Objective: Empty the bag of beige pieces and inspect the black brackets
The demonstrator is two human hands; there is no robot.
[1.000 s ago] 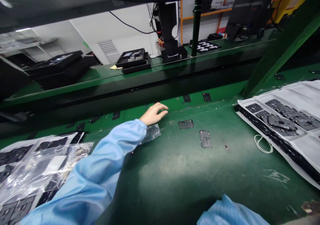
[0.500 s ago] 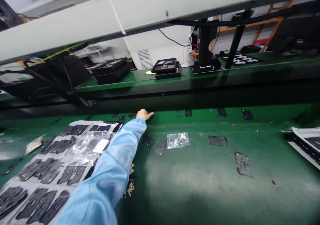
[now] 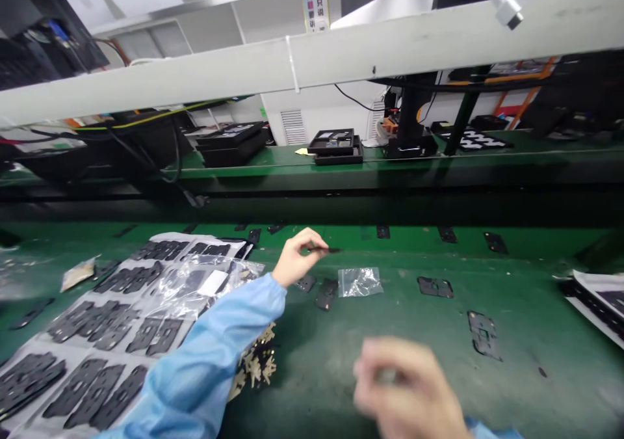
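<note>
My left hand [image 3: 299, 257], in a blue sleeve, is closed in a pinch on a thin black plate [image 3: 327, 250] seen nearly edge-on, above the green bench [image 3: 341, 374]. Below that hand lie another black plate [image 3: 326, 293] and a clear plastic bag [image 3: 361, 282]. My right hand [image 3: 404, 387] is low in the picture, smeared by motion. Its thumb and forefinger curve toward each other, but whether they hold anything cannot be made out. Right of it lies a black plate with cut-outs [image 3: 483, 335].
A white sheet [image 3: 117, 332] at the left carries rows of black plates and clear plastic film. Small beige pieces [image 3: 256, 364] are piled beside my left forearm. Black trays [image 3: 336, 146] stand on the shelf behind. A pale beam [image 3: 195, 75] crosses above.
My left hand has drawn back from the bench's far edge, now with a black plate in its fingers. My right hand has come into view from below. The view has tilted up a little.
</note>
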